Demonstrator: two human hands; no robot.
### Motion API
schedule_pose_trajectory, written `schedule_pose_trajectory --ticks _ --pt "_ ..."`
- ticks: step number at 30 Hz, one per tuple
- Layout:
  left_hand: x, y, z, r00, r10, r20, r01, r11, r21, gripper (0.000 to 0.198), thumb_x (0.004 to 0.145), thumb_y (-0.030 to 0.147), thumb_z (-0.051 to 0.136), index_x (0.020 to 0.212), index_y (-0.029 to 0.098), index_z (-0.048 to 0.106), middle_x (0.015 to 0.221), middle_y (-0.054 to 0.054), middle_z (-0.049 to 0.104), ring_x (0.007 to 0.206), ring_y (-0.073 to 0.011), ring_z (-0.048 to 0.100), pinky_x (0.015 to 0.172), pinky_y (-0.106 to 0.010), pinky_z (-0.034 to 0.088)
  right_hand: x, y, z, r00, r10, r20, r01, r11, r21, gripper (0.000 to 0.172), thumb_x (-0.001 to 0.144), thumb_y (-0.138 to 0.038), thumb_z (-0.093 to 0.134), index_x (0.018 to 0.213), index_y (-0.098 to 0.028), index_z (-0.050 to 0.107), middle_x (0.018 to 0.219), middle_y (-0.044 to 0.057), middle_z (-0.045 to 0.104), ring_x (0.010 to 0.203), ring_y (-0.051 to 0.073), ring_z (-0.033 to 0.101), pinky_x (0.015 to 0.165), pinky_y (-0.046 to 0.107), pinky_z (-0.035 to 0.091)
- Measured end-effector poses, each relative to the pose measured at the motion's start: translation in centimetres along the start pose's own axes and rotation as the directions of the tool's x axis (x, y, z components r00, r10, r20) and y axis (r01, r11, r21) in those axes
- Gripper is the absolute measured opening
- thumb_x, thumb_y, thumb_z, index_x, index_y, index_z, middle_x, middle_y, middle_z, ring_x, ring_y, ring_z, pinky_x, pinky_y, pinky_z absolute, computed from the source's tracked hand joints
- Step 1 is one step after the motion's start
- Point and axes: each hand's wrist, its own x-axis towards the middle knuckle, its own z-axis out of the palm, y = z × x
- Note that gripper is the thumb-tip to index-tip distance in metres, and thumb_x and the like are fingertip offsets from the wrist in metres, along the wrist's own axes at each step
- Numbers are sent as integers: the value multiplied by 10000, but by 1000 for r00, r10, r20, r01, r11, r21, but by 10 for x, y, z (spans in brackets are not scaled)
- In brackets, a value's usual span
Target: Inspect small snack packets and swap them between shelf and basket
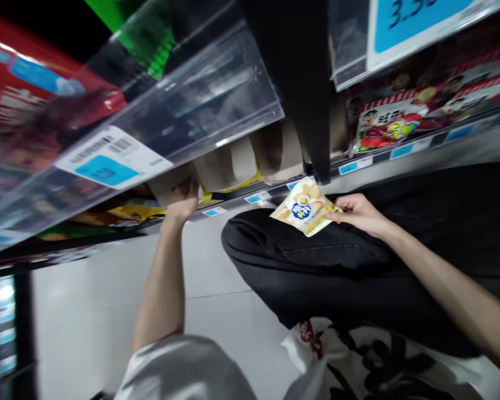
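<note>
Packet (303, 208), cream and yellow with a blue logo, is in our right hand (353, 214), over our knee and near the low shelf (236, 204). At the far left, a lit display (0, 328) shows at the edge of our view. Above it, a red bag (20, 83) lies behind a clear strip (200, 94), which slants up to the right and bears a blue-and-white price tag (112, 155). Yellow packs (138, 211) lie below, on the low shelf, just left of our left hand (185, 201). That hand reaches in at a carton (164, 188); its fingers are bent and blurred, and we cannot tell whether they grip it. Beneath our forearm we see pale floor (212, 316). Another carton, open and white-walled, stands just to the right, short of a black post (295, 72). Next comes the packet, tilted, its logo side up, its right edge clamped between our right thumb and fingers. Our black trousers (316, 272) spread beneath it. Farther right, candy bags (394, 125) lie on the shelf beyond the post, under a large price card (425, 22).
</note>
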Motion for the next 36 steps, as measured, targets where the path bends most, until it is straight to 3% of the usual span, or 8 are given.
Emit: schedule_pose_trajectory --ticks 5,10,19,23,26,30,33,36 --pt "-43 -47 16 998 -38 42 33 993 111 802 841 923 158 543 207 361 534 -25 333 608 -169 326 686 -321 359 1 5 0 1000 -19 10 19 999 43 448 680 -523 875 598 -170 612 612 -14 595 589 108 500 562 254 344" --pt "-53 -48 16 999 32 17 -34 986 165 771 910 850 129 543 209 349 539 -28 345 591 -169 353 634 -308 303 0 8 -3 1000 -29 12 29 999 34 442 683 -539 869 617 -174 628 620 -4 617 607 125 527 572 258 369" --pt "-54 -42 18 1000 17 -6 -18 999 -51 402 965 455 518 636 224 526 648 -75 551 823 -296 598 890 -396 433 0 6 -5 999 -25 -26 25 1000 0 423 668 -530 878 619 -173 656 619 -5 627 603 126 531 576 258 380" --pt "-67 -7 10 965 18 -261 -67 981 -182 164 871 323 661 981 203 674 1092 -144 671 1180 -344 553 1103 -465 365 -2 0 -4 999 -4 -47 4 1000 -6 438 631 -545 895 601 -177 660 632 12 653 607 134 550 577 264 400" --pt "-91 39 -4 926 40 -375 -127 970 -210 202 886 287 653 1073 212 671 1164 -126 650 1115 -306 582 1045 -449 442 -3 -2 -4 999 9 -52 -10 1000 -15 438 624 -551 902 593 -187 660 605 22 655 596 147 569 592 280 444" --pt "-131 107 -16 963 222 -153 -258 926 -277 203 921 273 634 1109 232 701 965 -64 697 791 -216 631 840 -388 545 -6 -2 -6 995 -7 -98 4 999 -38 422 655 -559 887 593 -205 666 587 42 665 577 174 597 609 320 502" --pt "-154 148 -9 886 456 88 -407 854 -324 392 966 292 583 1356 263 601 919 -56 716 789 -224 674 782 -384 576 -10 -1 -8 992 -5 -126 1 999 -33 342 671 -510 896 657 -210 732 654 87 715 592 216 644 609 364 532" --pt "-164 174 11 853 508 120 -457 838 -299 592 994 367 556 1543 228 386 973 -89 728 900 -264 701 850 -431 593 -14 5 -11 990 -26 -140 16 997 -75 247 709 -442 889 686 -221 782 723 138 751 653 265 692 674 413 566"
